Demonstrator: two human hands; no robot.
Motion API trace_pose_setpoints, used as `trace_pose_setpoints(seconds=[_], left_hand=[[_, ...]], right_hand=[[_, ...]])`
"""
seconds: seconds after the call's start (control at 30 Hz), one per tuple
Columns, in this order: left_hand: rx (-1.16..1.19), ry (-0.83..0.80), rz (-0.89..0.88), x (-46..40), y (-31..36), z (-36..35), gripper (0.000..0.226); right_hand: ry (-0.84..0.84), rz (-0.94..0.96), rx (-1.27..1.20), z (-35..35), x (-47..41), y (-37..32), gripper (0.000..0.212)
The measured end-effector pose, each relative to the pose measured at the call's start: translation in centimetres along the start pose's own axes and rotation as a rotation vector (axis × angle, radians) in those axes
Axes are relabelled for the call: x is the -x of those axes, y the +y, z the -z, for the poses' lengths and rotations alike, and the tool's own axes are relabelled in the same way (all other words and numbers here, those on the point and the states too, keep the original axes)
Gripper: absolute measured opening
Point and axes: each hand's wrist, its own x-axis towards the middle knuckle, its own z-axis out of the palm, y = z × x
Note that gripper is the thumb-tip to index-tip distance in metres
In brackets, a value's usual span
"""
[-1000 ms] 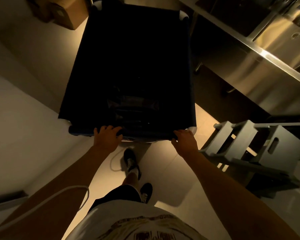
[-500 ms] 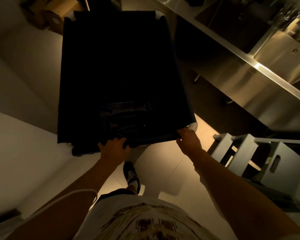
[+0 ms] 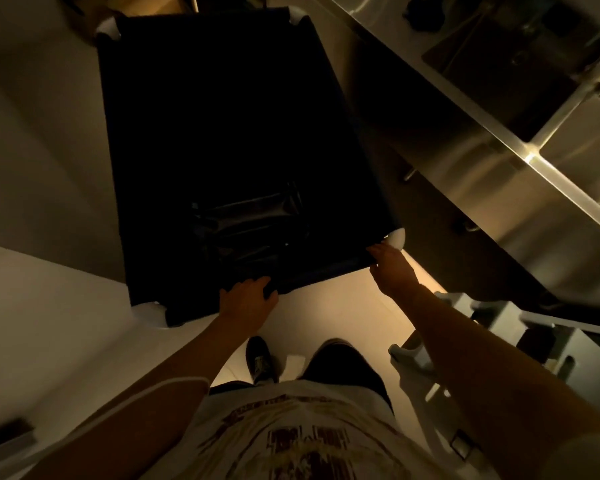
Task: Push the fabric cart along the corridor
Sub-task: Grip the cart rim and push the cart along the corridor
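A deep fabric cart point(image 3: 174, 161) of dark cloth with white corner caps fills the middle of the head view, seen from above. Something dark and shiny lies at its bottom near my side. My left hand point(image 3: 248, 299) grips the cart's near rim toward the middle. My right hand point(image 3: 392, 268) holds the same rim by the near right white corner. Both arms reach forward from the bottom of the frame.
A long stainless steel counter point(image 3: 492, 133) with a sink runs along the right, its legs close to the cart. A grey step stool point(image 3: 520, 327) stands at my right side. A white wall point(image 3: 42, 306) lies to the left. Cardboard boxes point(image 3: 146, 5) sit ahead.
The cart has swung so its far end points more to the left and its near right corner sits closer to the counter. Both hands stayed on the rim; my feet stepped forward.
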Motion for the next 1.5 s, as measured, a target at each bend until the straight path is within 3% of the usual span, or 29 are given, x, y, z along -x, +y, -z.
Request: trace_pose_setpoints(seconds=[0.27, 0.53, 0.7, 1.0, 1.5], left_hand=[[-0.008, 0.107, -0.078, -1.6, -2.8, 2.0, 0.052], [0.044, 0.311, 0.168, -1.3, -5.9, 4.6, 0.041], [0.067, 0.403, 0.296, -2.7, -4.3, 5.5, 0.042], [-0.005, 0.384, 0.479, -6.6, -1.6, 6.9, 0.045], [0.063, 0.388, 0.582, -13.3, -5.1, 12.7, 0.044]], right_hand=[[-0.061, 0.127, 0.101, 2.6, -8.2, 1.1, 0.046], [-0.106, 0.286, 0.175, 5.8, -17.3, -0.2, 0.043], [-0.135, 0.376, 0.162, 7.9, -22.2, -2.3, 0.029], [-0.194, 0.550, 0.245, 9.1, -29.2, -4.5, 0.037], [-0.206, 0.580, 0.251, 10.3, -39.1, -11.9, 0.041]])
